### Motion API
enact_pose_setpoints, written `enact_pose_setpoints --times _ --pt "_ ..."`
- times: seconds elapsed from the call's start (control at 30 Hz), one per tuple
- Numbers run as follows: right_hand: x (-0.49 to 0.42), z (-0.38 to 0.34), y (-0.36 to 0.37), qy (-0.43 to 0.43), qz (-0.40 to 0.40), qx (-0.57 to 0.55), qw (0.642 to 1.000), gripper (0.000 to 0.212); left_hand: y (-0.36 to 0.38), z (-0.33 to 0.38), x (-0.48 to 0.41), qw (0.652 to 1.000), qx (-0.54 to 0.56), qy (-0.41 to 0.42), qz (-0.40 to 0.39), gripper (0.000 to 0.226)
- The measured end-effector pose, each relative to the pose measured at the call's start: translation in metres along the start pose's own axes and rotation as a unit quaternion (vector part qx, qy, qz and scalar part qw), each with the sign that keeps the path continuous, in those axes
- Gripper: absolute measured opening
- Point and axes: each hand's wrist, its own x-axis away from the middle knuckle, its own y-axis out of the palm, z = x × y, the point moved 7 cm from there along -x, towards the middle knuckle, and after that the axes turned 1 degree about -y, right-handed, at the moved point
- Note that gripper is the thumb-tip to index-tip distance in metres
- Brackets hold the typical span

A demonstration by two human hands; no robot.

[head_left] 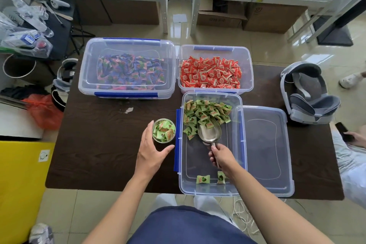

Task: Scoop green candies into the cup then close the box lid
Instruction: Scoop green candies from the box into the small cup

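Note:
A clear cup (164,130) holding green candies stands on the dark table. My left hand (151,151) curls around its near side, thumb and fingers touching the cup. Right of it is the open clear box (233,188) with a pile of green candies (206,115) at its far end and two loose ones near the front. My right hand (221,156) grips the handle of a metal scoop (209,131) inside the box, its bowl against the pile with one candy on it. The box lid (265,148) lies beside the box on the right.
At the back stand a lidded box of purple candies (126,69) and an open box of red candies (214,71). A grey headset (309,95) sits at the table's right edge. Another person's hand with a phone (344,130) is at far right.

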Motion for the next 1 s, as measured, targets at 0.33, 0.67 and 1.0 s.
enact_pose_setpoints --times 0.33,0.67,1.0 --pt "0.019 0.008 -0.028 -0.009 -0.078 -0.042 0.996 0.022 0.0 0.009 -0.013 1.0 0.006 0.019 0.004 0.095" --pt "-0.014 -0.037 -0.017 -0.059 -0.038 0.131 0.989 0.025 0.002 0.002 -0.017 1.0 -0.002 0.02 -0.008 0.094" --pt "-0.005 -0.035 -0.009 -0.048 -0.118 0.022 0.992 0.029 0.0 0.0 -0.02 0.999 -0.02 0.033 -0.029 0.094"
